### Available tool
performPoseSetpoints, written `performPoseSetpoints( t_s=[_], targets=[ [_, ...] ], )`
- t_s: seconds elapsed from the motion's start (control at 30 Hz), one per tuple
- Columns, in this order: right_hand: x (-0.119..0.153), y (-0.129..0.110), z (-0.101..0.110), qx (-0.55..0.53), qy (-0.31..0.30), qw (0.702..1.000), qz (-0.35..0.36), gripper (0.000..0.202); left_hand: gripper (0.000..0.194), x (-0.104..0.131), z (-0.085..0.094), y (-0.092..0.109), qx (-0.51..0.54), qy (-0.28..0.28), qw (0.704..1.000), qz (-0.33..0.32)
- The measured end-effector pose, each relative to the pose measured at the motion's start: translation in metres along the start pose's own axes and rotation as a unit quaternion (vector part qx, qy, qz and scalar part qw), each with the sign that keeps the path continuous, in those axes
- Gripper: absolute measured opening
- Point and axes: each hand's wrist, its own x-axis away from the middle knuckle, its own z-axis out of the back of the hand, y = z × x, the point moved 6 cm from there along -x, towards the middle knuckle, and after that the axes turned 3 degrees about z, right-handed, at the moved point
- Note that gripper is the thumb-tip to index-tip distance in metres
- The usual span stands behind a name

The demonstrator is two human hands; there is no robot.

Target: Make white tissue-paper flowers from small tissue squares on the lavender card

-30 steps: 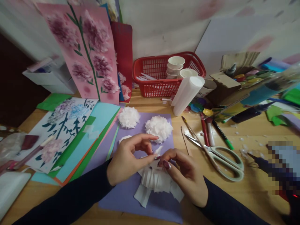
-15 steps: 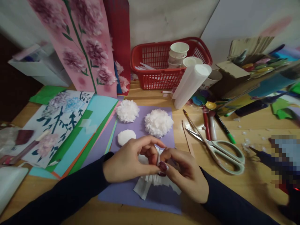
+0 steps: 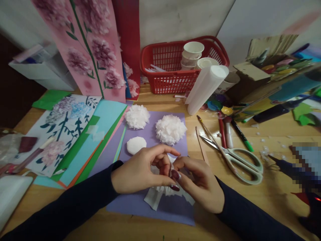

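My left hand [image 3: 144, 170] and my right hand [image 3: 199, 182] meet over a purple sheet [image 3: 173, 216]. Both are closed, with fingertips pinching gathered white crepe paper [image 3: 152, 198], whose loose, pleated ends hang down below my fingers. The pinched part is mostly hidden behind my thumbs and fingers. Just beyond my left hand lies a flat white disc [image 3: 136, 145]. Two fluffy white paper flowers, a smaller one [image 3: 137, 116] and a larger one [image 3: 170, 129], sit farther back on the purple sheet.
Scissors [image 3: 247, 164], a brush [image 3: 204, 127] and a green-tipped marker [image 3: 242, 135] lie to the right, near a dark glue gun [image 3: 286, 169]. A white paper roll [image 3: 207, 88] leans before a red basket [image 3: 170, 82] holding cups. Coloured sheets [image 3: 95, 134] and a flower picture [image 3: 62, 130] lie left.
My hands stay pinched on the white crepe paper; my fingers and thumbs have shifted only slightly. The view has moved a little.
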Motion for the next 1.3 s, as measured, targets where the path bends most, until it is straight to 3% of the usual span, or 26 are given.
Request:
performPoseSetpoints(
  t_s=[0.17,0.33,0.47,0.67,0.9,1.07,1.3],
  targets=[
    [0.0,-0.001,0.002,0.01,0.008,1.0,0.02,0.019,0.049,0.0,0.0,0.002,-0.012,0.008,1.0,-0.013],
    [0.0,-0.003,0.007,0.005,0.039,0.999,0.032,0.02,0.035,0.004,0.008,0.012,-0.004,0.091,0.992,-0.085],
    [0.0,-0.004,0.009,-0.007,0.06,0.998,0.029,0.023,0.032,0.01,0.013,0.012,0.003,0.141,0.985,-0.096],
    [-0.002,-0.007,0.012,0.003,0.078,0.997,0.027,0.025,0.042,0.014,0.012,0.016,-0.046,0.181,0.976,-0.11],
    [0.0,-0.005,0.011,0.012,0.083,0.996,0.028,0.021,0.04,0.019,0.012,0.023,-0.149,0.23,0.95,-0.151],
    [0.0,-0.001,0.011,0.019,0.099,0.995,0.019,0.016,0.039,0.021,0.009,0.024,-0.184,0.244,0.936,-0.176],
    [0.001,-0.001,0.01,0.033,0.091,0.995,0.017,0.019,0.037,0.018,0.01,0.022,-0.165,0.225,0.945,-0.168]
  ],
)
